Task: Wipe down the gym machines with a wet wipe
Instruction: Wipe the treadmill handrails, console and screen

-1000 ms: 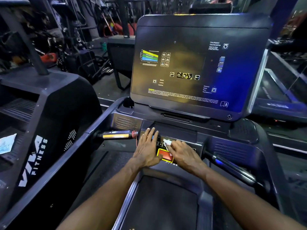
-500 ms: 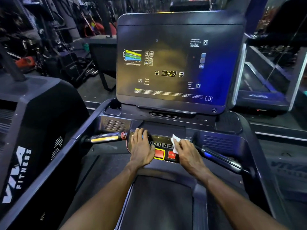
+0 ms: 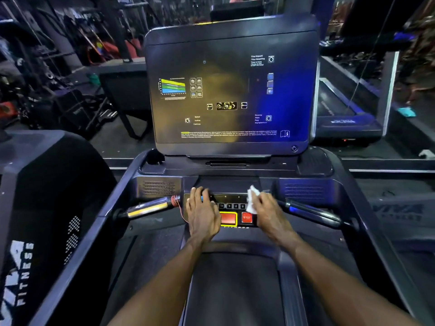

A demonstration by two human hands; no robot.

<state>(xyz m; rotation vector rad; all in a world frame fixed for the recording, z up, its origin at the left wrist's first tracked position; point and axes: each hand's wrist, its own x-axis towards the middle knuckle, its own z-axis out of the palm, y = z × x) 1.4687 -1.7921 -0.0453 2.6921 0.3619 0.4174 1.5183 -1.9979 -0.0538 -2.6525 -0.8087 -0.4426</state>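
I stand on a dark treadmill facing its control panel (image 3: 231, 203), below a large dark console screen (image 3: 230, 90). My left hand (image 3: 202, 212) lies flat on the left part of the panel, fingers straight. My right hand (image 3: 268, 212) holds a white wet wipe (image 3: 252, 200) against the right end of the panel, above a red stop button (image 3: 246, 217). A larger red button with a yellow frame (image 3: 227, 218) shows between my hands.
Two handlebars stick out beside the panel, the left handlebar (image 3: 148, 209) with a yellow band, the right handlebar (image 3: 313, 211) dark. The treadmill belt (image 3: 233, 290) runs below my arms. Another black machine (image 3: 42, 208) marked FITNESS stands at left. A second treadmill (image 3: 341, 109) lies behind right.
My right hand has slid the wipe rightward along the panel, uncovering both red buttons. My left hand has stayed on the panel's left side. The view has shifted left.
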